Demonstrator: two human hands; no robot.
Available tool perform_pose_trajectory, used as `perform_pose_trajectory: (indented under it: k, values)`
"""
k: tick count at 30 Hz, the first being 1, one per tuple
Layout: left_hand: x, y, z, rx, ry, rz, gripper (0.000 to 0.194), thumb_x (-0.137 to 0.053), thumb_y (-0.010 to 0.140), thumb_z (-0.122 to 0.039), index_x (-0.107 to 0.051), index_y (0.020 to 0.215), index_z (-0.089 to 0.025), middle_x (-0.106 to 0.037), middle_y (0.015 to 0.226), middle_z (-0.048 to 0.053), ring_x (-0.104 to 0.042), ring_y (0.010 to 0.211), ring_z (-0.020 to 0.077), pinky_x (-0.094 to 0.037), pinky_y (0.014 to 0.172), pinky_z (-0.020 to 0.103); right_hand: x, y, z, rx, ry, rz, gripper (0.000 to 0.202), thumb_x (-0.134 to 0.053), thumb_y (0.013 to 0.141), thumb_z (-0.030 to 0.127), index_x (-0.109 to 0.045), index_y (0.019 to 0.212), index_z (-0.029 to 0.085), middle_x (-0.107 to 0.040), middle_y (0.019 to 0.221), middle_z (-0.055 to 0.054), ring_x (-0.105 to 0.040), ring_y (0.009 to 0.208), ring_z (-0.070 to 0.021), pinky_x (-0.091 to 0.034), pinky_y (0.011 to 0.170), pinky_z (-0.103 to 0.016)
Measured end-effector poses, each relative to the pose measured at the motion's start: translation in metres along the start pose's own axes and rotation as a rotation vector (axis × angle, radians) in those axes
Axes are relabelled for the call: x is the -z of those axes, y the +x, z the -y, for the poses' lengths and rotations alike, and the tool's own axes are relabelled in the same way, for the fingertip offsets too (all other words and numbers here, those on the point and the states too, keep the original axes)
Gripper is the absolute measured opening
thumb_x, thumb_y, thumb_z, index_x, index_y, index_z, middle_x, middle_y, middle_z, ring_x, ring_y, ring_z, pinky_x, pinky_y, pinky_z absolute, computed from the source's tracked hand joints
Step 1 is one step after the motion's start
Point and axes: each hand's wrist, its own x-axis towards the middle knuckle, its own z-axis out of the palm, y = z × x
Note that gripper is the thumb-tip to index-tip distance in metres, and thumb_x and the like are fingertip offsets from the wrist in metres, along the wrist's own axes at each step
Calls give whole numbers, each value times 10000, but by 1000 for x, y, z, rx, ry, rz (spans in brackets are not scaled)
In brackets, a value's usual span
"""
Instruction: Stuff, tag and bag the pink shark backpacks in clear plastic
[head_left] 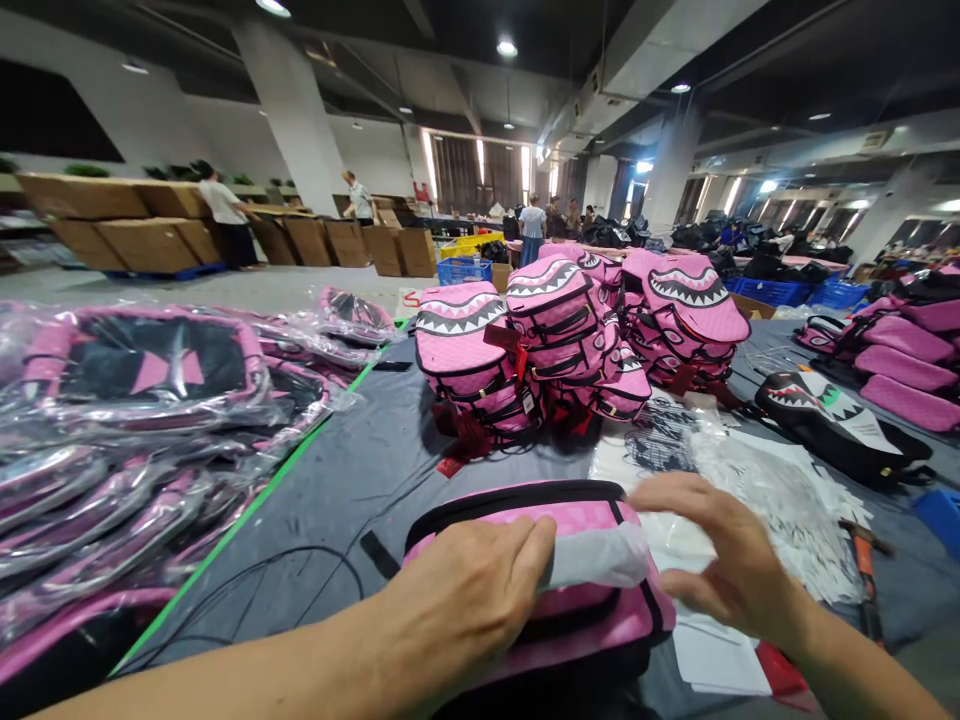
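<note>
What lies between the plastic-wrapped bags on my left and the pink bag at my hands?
In the head view, a green strip and loose black cords lie on the grey table surface, short of the pink bag.

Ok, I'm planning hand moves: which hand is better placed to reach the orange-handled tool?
Probably the right hand: the orange-handled tool lies on that side, and that hand is open. The left hand is farther away and rests on the pink bag.
</note>
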Motion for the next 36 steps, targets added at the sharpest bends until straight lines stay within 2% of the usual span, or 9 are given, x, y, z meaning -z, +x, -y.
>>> perform_pose_trajectory:
  k: [3, 6, 12, 15, 19, 23, 26, 30, 36]
  values:
    - [-2, 4, 0, 24, 142, -67, 247, -370, 938, -94, -521, 1133, -107, -679, 815, 74, -668, 660, 185, -524, 551, 261, -23, 30, 6, 173, -213, 148, 484, -377, 1053, 524, -567, 1188, 100, -681, 785, -67, -650, 680, -172, -524, 606, -276]
    - [-16, 3, 6, 122, 204, -146, 444, -332, 905, -13, -434, 1337, -27, -704, 901, 106, -704, 727, 192, -564, 589, 268, -44, 41, 4, 301, -491, 108, 295, -343, 1067, 162, -619, 1075, 59, -632, 639, -28, -566, 522, -151, -420, 494, -277]
    - [-46, -20, 27, 484, -376, -226, 597, -357, 848, 43, -495, 1379, -192, -617, 1213, 102, -637, 1090, 176, -556, 951, 319, -46, 36, -5, 324, -669, 35, 304, -370, 997, 3, -671, 1029, 35, -699, 716, -80, -634, 587, -153, -469, 529, -274]
    - [-43, -35, 31, 567, -590, -149, 546, -504, 893, -107, -492, 1418, -256, -552, 1326, 98, -517, 1253, 248, -431, 1119, 474, -43, 31, -11, 309, -618, 23, 276, -411, 999, 15, -670, 1089, 48, -723, 770, -86, -676, 645, -159, -510, 567, -263]
    - [-17, -46, 41, 445, -903, -14, 691, -610, 914, -506, -361, 1523, -296, -432, 1504, 95, -358, 1403, 301, -289, 1201, 516, -42, 27, -25, 353, -563, -25, 455, -436, 997, 11, -493, 1444, 64, -757, 866, -113, -726, 756, -185, -559, 658, -263]
    - [0, -37, 62, 396, -1024, -5, 507, -499, 986, -505, -511, 1423, -249, -564, 1339, 97, -527, 1211, 231, -407, 1074, 371, -40, 27, -38, 393, -568, -48, 645, -434, 998, 4, -225, 1601, 100, -767, 860, -122, -736, 741, -195, -578, 649, -266]
    - [-2, -23, 79, 290, -993, 69, 444, -593, 936, -525, -673, 1232, -204, -603, 1121, 82, -568, 968, 183, -456, 866, 281, -38, 24, -44, 403, -538, -36, 639, -442, 1003, 22, -232, 1599, 110, -771, 875, -134, -749, 769, -206, -599, 665, -272]
    - [-11, -14, 92, 125, -1130, 153, 479, -724, 818, -587, -704, 1072, -181, -599, 979, 45, -540, 883, 163, -444, 813, 263, -37, 19, -51, 404, -461, -45, 599, -451, 1010, 58, -303, 1585, 142, -777, 916, -127, -760, 819, -209, -623, 707, -278]
    - [-12, -19, 62, 216, -1095, 133, 347, -776, 779, -405, -581, 965, -186, -549, 837, -29, -476, 710, 111, -378, 609, 215, -35, 17, -53, 425, -422, -42, 588, -462, 1004, 49, -323, 1572, 111, -773, 907, -142, -757, 835, -209, -628, 722, -289]
